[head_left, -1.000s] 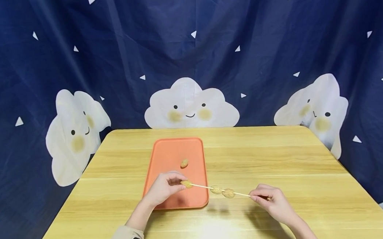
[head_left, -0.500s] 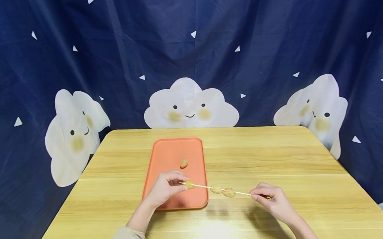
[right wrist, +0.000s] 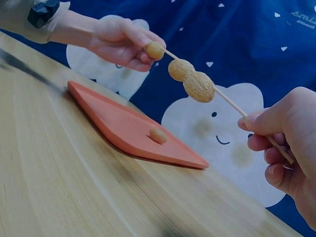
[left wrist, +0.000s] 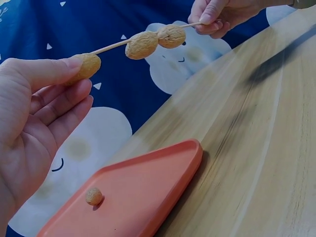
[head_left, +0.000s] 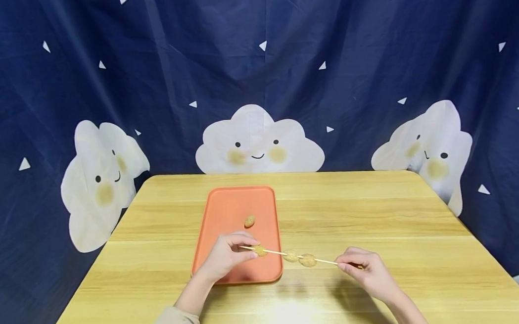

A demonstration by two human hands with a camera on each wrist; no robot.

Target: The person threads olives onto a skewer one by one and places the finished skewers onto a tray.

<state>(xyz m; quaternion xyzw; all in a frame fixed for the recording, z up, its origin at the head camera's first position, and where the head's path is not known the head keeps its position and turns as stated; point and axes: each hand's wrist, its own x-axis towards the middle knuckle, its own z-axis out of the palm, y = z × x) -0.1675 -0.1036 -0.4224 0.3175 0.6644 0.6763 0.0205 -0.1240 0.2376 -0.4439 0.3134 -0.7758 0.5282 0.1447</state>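
Observation:
Above the table, a thin wooden skewer (head_left: 274,252) runs between both hands. My left hand (head_left: 227,253) pinches a wrinkled tan-brown fried ball (left wrist: 89,67) between thumb and fingers. The skewer passes through this ball, and its end sticks out to the left in the head view. Two more such balls, a middle one (left wrist: 141,45) and one nearer the right hand (right wrist: 199,87), sit side by side on the skewer, apart from the pinched one. My right hand (head_left: 366,272) grips the skewer near its other end, fingers curled round it.
An orange tray (head_left: 230,198) lies on the wooden table (head_left: 355,200), partly under my left hand. One loose fried ball (head_left: 250,221) rests on it. A dark blue curtain (head_left: 345,38) with clouds hangs behind the table.
The pinched ball has shifted slightly right along the skewer with my left hand. More of the skewer's end now shows to its left. My right hand is nearly still.

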